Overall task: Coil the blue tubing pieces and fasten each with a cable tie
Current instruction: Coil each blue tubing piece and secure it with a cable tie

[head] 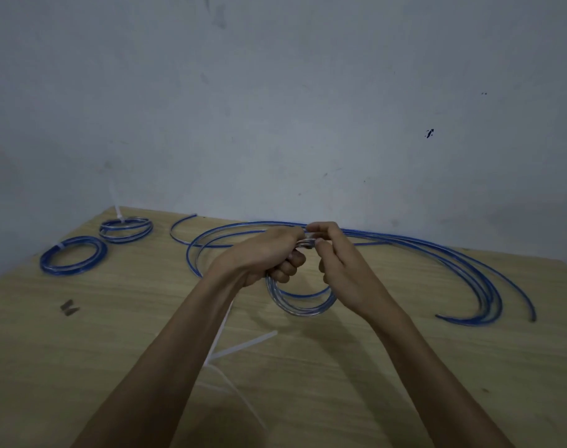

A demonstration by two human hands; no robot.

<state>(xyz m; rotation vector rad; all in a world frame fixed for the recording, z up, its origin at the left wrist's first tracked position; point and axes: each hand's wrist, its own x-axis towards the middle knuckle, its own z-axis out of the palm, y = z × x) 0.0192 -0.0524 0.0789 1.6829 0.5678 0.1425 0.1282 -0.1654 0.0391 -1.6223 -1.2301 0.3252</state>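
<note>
Tubing coil [300, 302] hangs between my two hands just above the table [82, 334], its top bunched where both grips meet and its lower loop dangling free. My left hand [262, 257] has its fingers curled round the gathered turns; my right hand [337, 263] pinches the same bundle from the other side, fingertips close against the left's. I cannot tell whether a tie is already threaded there, since the fingers hide that spot.

Springiness is the main risk as I judge it: this tubing looks stiff, and if either grip loosens while I reach for a cable tie [243, 345], the turns could spring open and I would have to wind again. The loose ties lie on the table under my left forearm, so fetching one means working one-handed.

Further out, the uncoiled lengths [453, 263] sweep along the back of the table near the wall; a dangling loop could snag them. Two finished coils [72, 255] sit well apart at the far left, out of harm's way.
</note>
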